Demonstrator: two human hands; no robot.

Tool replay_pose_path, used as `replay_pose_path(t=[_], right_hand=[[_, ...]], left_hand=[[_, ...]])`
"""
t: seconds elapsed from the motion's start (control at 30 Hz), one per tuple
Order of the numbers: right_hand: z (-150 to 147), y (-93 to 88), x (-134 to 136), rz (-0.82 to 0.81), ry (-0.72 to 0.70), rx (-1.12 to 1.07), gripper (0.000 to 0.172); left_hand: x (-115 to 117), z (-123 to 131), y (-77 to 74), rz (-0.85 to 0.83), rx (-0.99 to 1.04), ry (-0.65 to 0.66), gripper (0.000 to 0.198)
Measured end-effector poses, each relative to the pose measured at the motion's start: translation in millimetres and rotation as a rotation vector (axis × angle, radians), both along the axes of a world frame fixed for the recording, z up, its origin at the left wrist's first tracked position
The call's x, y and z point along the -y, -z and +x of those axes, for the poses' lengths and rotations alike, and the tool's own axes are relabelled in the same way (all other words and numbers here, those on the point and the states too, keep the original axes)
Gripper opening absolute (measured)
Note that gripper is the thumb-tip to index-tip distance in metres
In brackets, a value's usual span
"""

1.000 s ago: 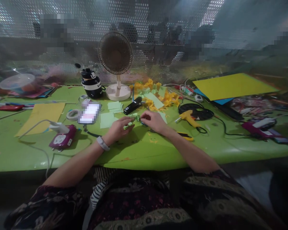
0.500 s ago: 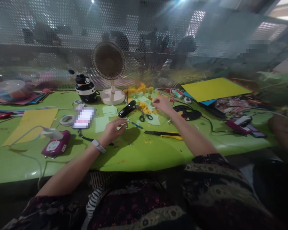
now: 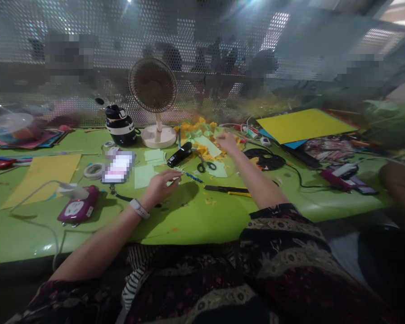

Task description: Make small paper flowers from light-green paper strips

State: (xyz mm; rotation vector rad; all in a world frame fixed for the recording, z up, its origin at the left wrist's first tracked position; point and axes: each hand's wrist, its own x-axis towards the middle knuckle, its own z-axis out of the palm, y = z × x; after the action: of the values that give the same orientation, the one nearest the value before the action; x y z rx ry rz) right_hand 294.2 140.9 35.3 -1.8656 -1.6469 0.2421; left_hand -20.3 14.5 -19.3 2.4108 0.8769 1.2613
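Observation:
My left hand (image 3: 162, 183) is closed, its fingertips pinching a thin stick with a dark blue, twisted-looking length (image 3: 193, 177) that points right. My right hand (image 3: 228, 143) reaches to the pile of small light green paper pieces (image 3: 207, 145) and crumpled yellow-orange paper bits (image 3: 200, 125). Its fingers are bent together at the pile's right side; whatever they pinch is too small to make out. Black-handled scissors (image 3: 206, 167) and a black stapler (image 3: 179, 154) lie between the hands. A black and yellow cutter (image 3: 227, 191) rests nearer to me.
Behind stand a white fan (image 3: 158, 136) and a dark bottle (image 3: 119, 128). To the left lie a phone (image 3: 119, 166), a tape roll (image 3: 94, 170) and a purple power socket (image 3: 79, 206). Yellow sheets (image 3: 305, 127) and a black spool (image 3: 265, 159) are on the right, near another person's arm (image 3: 400, 186).
My right hand has moved slightly up, further into the paper pile, its forearm swinging left over part of the cutter. My left hand stays nearly in place with the blue stick.

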Motion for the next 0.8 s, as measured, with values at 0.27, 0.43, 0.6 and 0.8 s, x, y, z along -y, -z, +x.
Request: replay_pose_path(t=[0.27, 0.43, 0.6, 0.8], right_hand=[[10, 3.3, 59, -0.265, -0.142, 0.27, 0.022], [8, 7.4, 76, -0.334, -0.144, 0.374, 0.043], [4, 5.7, 85, -0.266, -0.181, 0.41, 0.033], [-1, 1.6, 97, -0.231, -0.289, 0.329, 0.029]], left_hand=[[-2, 0, 1.4, 0.03, 0.015, -0.003, 0.019], [3, -1, -5.1, 0.021, -0.066, -0.001, 0.021], [-15, -31, -30.6, -0.024, -0.171, -0.387, 0.025], [-46, -85, -41.1, -0.2, -0.579, -0.617, 0.034]])
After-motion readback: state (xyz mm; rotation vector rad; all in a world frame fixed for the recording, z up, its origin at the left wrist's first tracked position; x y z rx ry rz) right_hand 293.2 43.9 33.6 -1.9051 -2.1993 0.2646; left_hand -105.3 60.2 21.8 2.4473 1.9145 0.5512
